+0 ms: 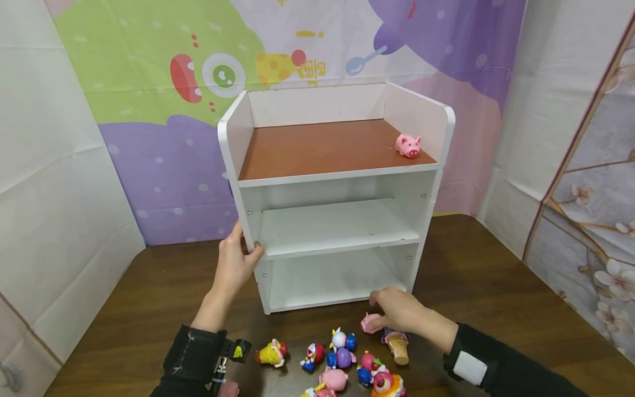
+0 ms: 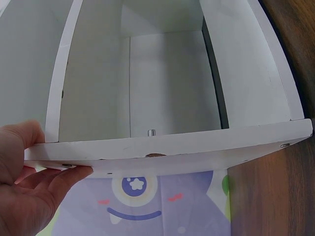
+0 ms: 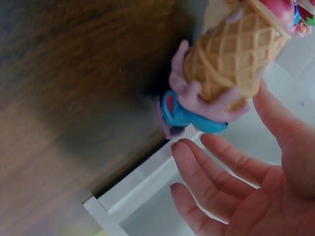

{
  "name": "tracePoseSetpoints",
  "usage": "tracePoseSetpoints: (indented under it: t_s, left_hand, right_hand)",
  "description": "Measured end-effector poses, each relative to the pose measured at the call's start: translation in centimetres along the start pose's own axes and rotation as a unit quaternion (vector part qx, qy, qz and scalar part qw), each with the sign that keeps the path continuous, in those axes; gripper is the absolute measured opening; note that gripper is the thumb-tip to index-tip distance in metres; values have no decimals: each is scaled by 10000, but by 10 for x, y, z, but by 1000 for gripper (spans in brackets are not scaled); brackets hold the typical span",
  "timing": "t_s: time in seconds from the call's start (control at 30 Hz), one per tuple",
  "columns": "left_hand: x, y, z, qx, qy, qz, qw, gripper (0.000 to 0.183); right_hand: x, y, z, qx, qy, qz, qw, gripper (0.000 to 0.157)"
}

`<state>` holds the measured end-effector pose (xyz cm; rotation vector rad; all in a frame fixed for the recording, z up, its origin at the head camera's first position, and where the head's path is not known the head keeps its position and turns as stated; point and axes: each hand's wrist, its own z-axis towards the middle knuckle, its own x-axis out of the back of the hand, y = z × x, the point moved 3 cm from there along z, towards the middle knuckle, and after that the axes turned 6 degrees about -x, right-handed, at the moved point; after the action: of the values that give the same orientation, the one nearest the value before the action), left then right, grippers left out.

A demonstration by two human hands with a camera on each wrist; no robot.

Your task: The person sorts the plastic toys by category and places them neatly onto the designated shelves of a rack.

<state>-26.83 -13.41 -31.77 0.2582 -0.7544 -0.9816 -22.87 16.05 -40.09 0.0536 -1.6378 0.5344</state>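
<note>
A small white shelf unit (image 1: pixel 327 248) with a brown top stands on the table. My left hand (image 1: pixel 235 262) grips the front edge of its left side panel, thumb in front and fingers round the outer face; the left wrist view shows that hand (image 2: pixel 34 172) on the panel too. Low at the unit's right front, my right hand (image 1: pixel 399 310) reaches over a pink pig figure (image 1: pixel 371 323) and an ice-cream-cone figure (image 1: pixel 398 346). In the right wrist view its fingers (image 3: pixel 211 172) are spread apart beside the cone figure (image 3: pixel 236 54); the pig is not visible there.
Another pink pig (image 1: pixel 408 146) stands on the unit's brown top at the right. Several toy figures lie near the table's front, among them a yellow-clad one (image 1: pixel 272 353), a pink pig (image 1: pixel 333 379) and a purple-and-blue one (image 1: pixel 340 358). A patterned cloth (image 1: pixel 168 176) hangs behind.
</note>
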Motion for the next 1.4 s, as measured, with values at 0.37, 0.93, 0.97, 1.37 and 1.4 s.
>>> tracePoseSetpoints:
  t_s: [0.37,0.93,0.97,1.37,1.4]
  left_hand:
    - [0,1,0,21,6,-45,10000,52]
    - [1,1,0,30,25,-43,10000,53]
    - [1,1,0,30,22,-47,10000,53]
    - [1,0,0,0,33,-32,10000,54]
    - [1,0,0,-2,27,-29,10000,54]
  right_hand:
    - [-8,-1,1,334,-28,336,9989,22]
    - [8,-8,9,1381,-574,59,9887,18]
    - [7,-8,9,1478,-679,16,9867,18]
    - [-2,-13,10,1967,-1415,-155,9701,21]
    - [-2,-12,10,1969,-1423,-153,9699,22]
